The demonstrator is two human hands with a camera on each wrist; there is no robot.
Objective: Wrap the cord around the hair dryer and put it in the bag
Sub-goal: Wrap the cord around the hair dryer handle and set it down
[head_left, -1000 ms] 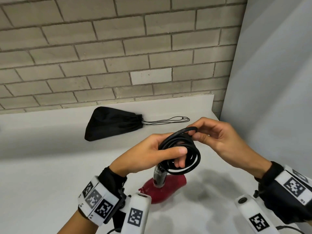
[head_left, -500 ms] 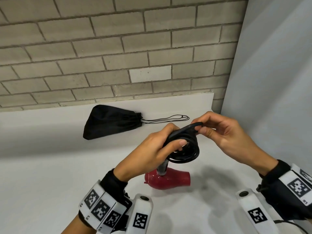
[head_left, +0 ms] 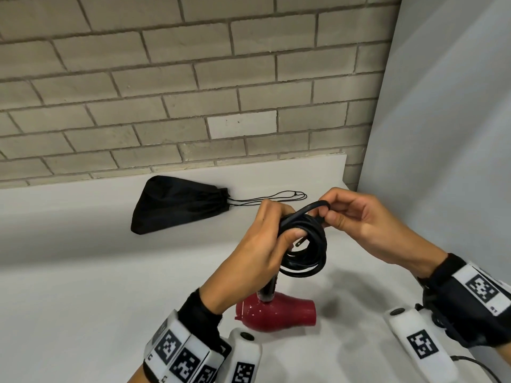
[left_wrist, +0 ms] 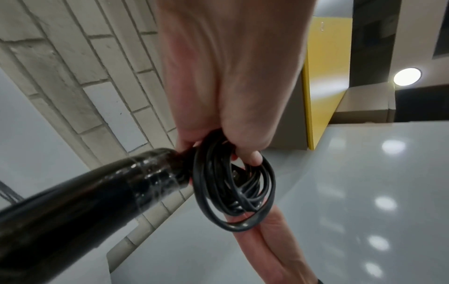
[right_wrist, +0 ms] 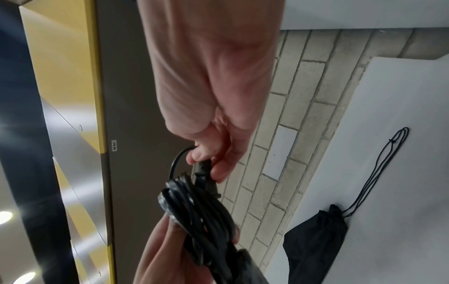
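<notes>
A red hair dryer (head_left: 279,313) stands with its body on the white table, its black handle (left_wrist: 73,201) pointing up. My left hand (head_left: 260,244) grips the top of the handle together with the coiled black cord (head_left: 307,252) (left_wrist: 233,184). My right hand (head_left: 351,217) pinches the plug end of the cord (right_wrist: 204,169) just above the coil. The plug's prongs (head_left: 300,242) stick into the middle of the coil. The black drawstring bag (head_left: 177,205) (right_wrist: 316,236) lies flat and closed at the back of the table, left of both hands.
The bag's thin drawstring loop (head_left: 276,199) trails right along the table behind my hands. A brick wall (head_left: 193,92) runs behind the table and a grey panel (head_left: 442,161) stands on the right. The table's (head_left: 83,299) near left part is bare.
My right hand has brought the cord's plug end down onto the coil and the loops have tightened. The dryer body has turned so its nozzle points right.
</notes>
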